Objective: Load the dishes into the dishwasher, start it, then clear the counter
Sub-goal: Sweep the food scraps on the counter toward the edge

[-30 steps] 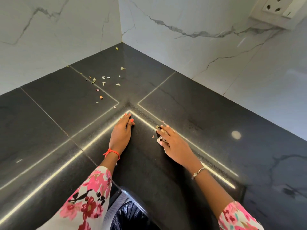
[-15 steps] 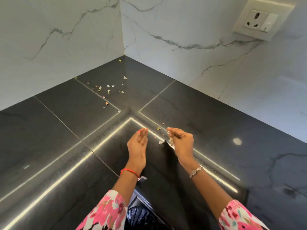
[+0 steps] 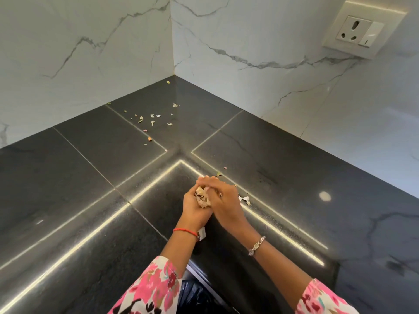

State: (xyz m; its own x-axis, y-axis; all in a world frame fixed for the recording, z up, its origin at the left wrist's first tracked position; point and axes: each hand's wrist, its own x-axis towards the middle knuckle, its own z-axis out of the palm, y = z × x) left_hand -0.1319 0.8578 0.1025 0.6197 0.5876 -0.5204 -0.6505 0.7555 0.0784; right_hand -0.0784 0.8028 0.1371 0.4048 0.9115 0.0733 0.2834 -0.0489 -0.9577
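a home kitchen is shown. a dark polished stone counter [image 3: 283,159] is fitted into a corner where two white marble-look walls [image 3: 249,41] meet. a wall socket with switch [image 3: 360,30] is mounted above the counter's right edge, and small food scraps [image 3: 152,121] are scattered near its back corner.
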